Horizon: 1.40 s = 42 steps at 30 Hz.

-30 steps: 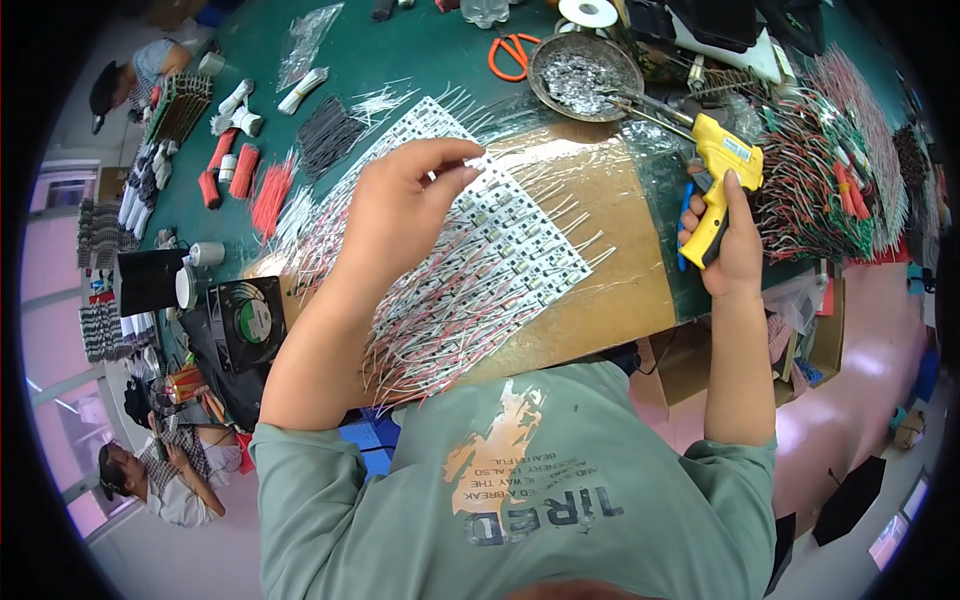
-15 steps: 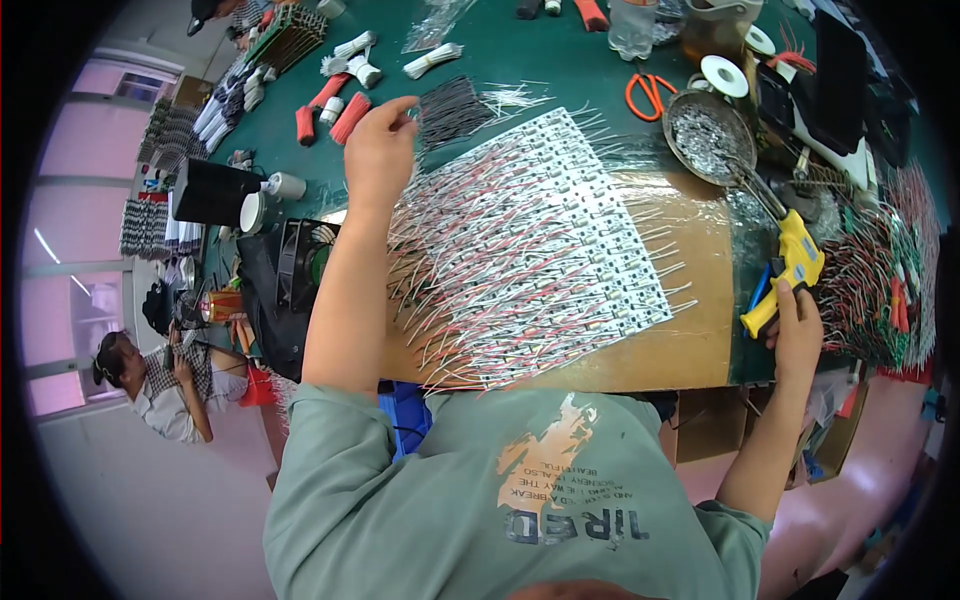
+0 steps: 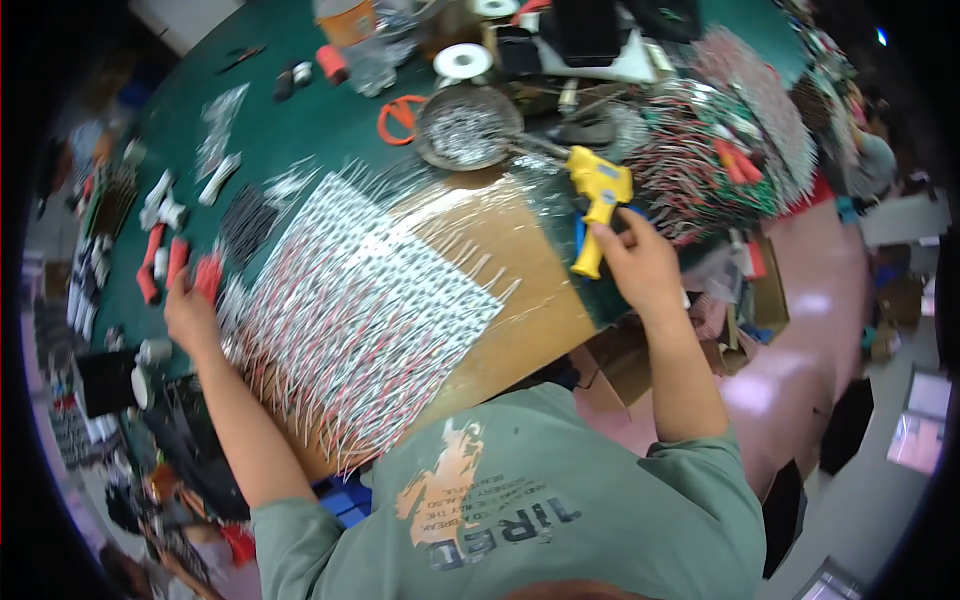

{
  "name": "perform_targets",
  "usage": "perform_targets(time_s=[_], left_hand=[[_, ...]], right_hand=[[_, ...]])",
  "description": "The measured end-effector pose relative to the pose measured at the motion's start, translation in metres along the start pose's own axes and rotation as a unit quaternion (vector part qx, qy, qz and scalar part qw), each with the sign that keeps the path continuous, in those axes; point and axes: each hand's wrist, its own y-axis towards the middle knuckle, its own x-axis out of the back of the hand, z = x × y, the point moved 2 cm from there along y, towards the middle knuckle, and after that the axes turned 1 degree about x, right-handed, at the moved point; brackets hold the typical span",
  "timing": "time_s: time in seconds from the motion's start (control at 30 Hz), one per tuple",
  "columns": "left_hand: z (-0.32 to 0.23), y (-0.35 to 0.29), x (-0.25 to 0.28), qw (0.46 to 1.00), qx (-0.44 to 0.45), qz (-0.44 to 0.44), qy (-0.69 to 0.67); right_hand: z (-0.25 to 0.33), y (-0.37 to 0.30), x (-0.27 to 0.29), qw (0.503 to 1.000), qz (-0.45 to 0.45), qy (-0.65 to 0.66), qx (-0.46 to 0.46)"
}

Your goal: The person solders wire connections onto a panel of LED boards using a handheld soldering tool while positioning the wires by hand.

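Observation:
My left hand [image 3: 191, 315] is closed beside a bundle of loose red wires [image 3: 208, 276]; blur hides what is between its fingertips. On the right, my right hand [image 3: 642, 264] has thumb and fingers around the handle of a yellow soldering gun [image 3: 599, 178]. The gun's metal barrel points left at a round pan [image 3: 468, 127] of silvery metal bits. Between my hands lies a sheet of white circuit boards [image 3: 365, 285], with many red and white wires sticking out of it. Black wires [image 3: 248, 224] lie at its far left corner.
A brown board [image 3: 545, 275] lies under the sheet. Orange-handled scissors [image 3: 398, 120] and a white reel [image 3: 463, 62] sit beside the pan. A heap of red, green and white wires [image 3: 690, 150] stands at the right. Red and white bundles [image 3: 152, 245] lie at the left.
The view has turned, so the table appears shifted left. My left hand has come down from beyond the sheet's far left corner to its left side. My right hand stays at the soldering gun's handle.

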Motion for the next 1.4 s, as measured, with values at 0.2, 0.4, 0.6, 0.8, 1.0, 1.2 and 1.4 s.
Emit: perform_targets(time_s=[0.2,0.4,0.6,0.8,1.0,1.2,1.4], left_hand=[[-0.052,-0.037,0.009,0.975,-0.218,-0.009,-0.038],[-0.106,-0.115,0.034,0.909,-0.37,0.156,-0.113],[-0.113,-0.14,0.011,0.884,-0.424,0.192,-0.043],[-0.113,-0.143,0.014,0.889,-0.412,0.192,-0.046],[-0.105,-0.141,0.012,0.89,-0.4,0.195,-0.097],[-0.102,-0.141,0.015,0.89,-0.394,0.197,-0.12],[-0.103,-0.142,0.016,0.889,-0.394,0.205,-0.112]], right_hand=[[0.004,-0.016,0.024,0.999,-0.02,-0.007,0.036],[0.006,-0.032,0.034,0.999,0.009,0.009,0.042],[0.015,-0.051,0.044,0.999,-0.019,0.015,0.046],[0.034,-0.037,0.038,0.985,-0.04,-0.046,0.164],[0.061,-0.012,0.047,0.952,-0.113,-0.119,0.257],[0.1,0.054,0.048,0.806,-0.221,-0.314,0.45],[0.096,0.121,0.052,0.764,-0.088,-0.566,0.297]])
